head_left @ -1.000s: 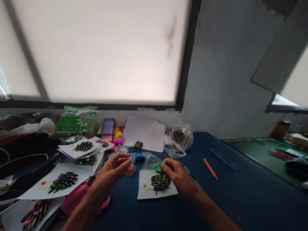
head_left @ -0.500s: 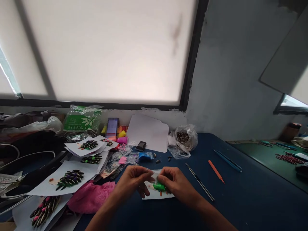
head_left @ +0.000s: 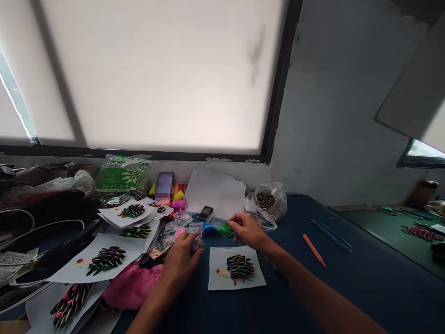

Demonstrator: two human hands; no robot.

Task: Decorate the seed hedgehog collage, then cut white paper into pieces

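My right hand (head_left: 248, 229) pinches a clear packet of green clay (head_left: 225, 229) beside a packet of blue clay (head_left: 210, 228). Close to the plastic packets, my left hand (head_left: 184, 255) has its thumb and forefinger apart, near a lump of pink clay (head_left: 180, 231). Between and below the hands lies a white card (head_left: 217, 260). On it is a hedgehog picture (head_left: 240, 267) with sunflower-seed spines, green dots, a pale snout, a blue band and orange feet.
More seed-hedgehog cards (head_left: 104, 260) and a pink cloth (head_left: 134, 285) lie to the left. Behind are white paper sheets (head_left: 215, 190), a small black object (head_left: 206, 212) and a bag of sunflower seeds (head_left: 266, 200). An orange pen-like tool (head_left: 314, 250) and blue tweezers (head_left: 331, 235) lie right.
The green packet has moved away from above the card, back to the blue packet, in my right hand. My left hand has shifted left and opened. The hedgehog card is now uncovered.
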